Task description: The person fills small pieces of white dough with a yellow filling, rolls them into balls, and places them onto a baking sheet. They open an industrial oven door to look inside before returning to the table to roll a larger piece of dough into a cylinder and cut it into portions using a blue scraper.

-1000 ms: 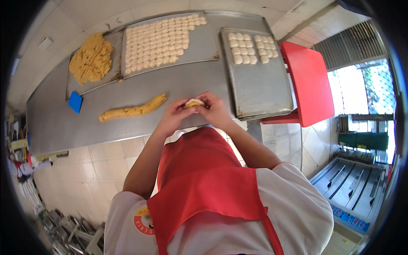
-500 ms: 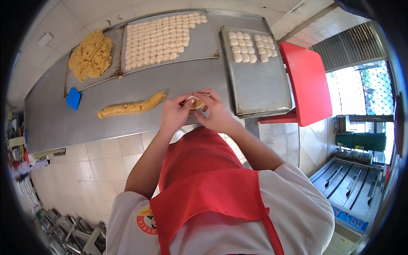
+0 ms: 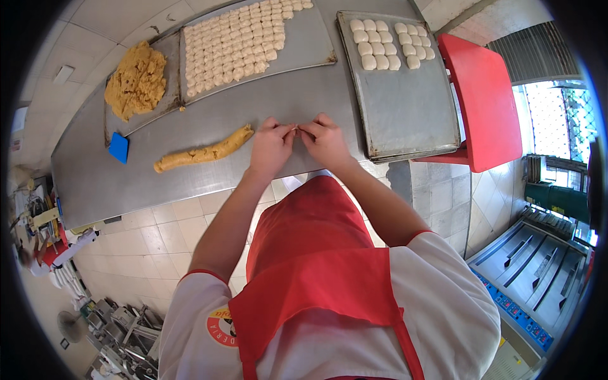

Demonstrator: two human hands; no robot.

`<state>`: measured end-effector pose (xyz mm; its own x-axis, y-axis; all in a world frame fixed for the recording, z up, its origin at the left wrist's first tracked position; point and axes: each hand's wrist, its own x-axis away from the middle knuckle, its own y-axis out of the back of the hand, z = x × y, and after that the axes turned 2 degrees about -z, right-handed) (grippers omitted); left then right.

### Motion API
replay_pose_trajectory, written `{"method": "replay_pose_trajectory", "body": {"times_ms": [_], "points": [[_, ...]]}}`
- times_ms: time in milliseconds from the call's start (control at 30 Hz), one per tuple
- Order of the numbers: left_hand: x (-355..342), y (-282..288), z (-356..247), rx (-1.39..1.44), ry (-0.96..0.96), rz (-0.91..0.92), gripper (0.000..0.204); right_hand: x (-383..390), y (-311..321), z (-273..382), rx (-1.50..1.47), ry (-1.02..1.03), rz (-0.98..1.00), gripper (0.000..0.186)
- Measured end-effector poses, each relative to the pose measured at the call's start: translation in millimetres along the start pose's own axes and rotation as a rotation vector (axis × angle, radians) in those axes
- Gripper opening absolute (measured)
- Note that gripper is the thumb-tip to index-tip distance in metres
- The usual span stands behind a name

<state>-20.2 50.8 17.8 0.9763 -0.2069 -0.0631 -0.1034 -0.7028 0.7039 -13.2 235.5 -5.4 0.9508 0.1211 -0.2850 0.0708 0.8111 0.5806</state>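
Note:
Over the metal table (image 3: 209,142), both my hands are closed and meet at their fingertips. My left hand (image 3: 272,145) and my right hand (image 3: 325,140) pinch a small piece of dough (image 3: 296,128) between them, and the fingers hide most of it. Just left of my left hand lies a long roll of yellow filling (image 3: 204,154), uneven and cracked at its right end. A blue scraper (image 3: 118,147) rests at the left, by a large mound of the same yellow mass (image 3: 136,82).
Rows of small pale dough pieces (image 3: 231,47) cover much of a tray at the back. On the right, a stack of metal trays (image 3: 411,114) carries smooth dough balls (image 3: 377,47) in two groups. A red plastic chair (image 3: 484,101) stands beyond. Farther right is a metal appliance (image 3: 532,272).
My hands have turned and drawn together into a pinch; the yellow filling seen in the dough is now hidden. The view has shifted slightly.

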Motion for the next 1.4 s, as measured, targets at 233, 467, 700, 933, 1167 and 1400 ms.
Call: {"method": "replay_pose_trajectory", "body": {"times_ms": [233,467,700,933,1167,1400], "points": [[41.4,-48.4,-7.6,0.057,-0.223,-0.064,0.079,27.9,-18.0,11.0,-0.246,-0.277,-0.08,0.043],[35.0,-35.6,-0.6,0.179,-0.16,0.101,0.069,22.9,7.6,-4.1,0.056,-0.133,0.175,0.032],[14.7,-20.0,31.5,0.503,0.132,-0.51,0.037,-69.0,-28.3,20.5,0.456,0.332,0.005,0.026],[2.8,-28.0,39.4,0.463,0.172,-0.323,0.033,-46.9,-31.2,-19.5,0.334,0.016,0.052,0.038],[-9.8,-0.5,30.4,0.042,-0.145,0.175,0.048,-16.7,36.4,9.3,-0.123,-0.279,0.375,0.035],[-14.8,-23.5,7.5,0.713,0.111,0.424,0.039,4.1,51.1,-8.9,-0.091,-0.245,0.277,0.046]]}}
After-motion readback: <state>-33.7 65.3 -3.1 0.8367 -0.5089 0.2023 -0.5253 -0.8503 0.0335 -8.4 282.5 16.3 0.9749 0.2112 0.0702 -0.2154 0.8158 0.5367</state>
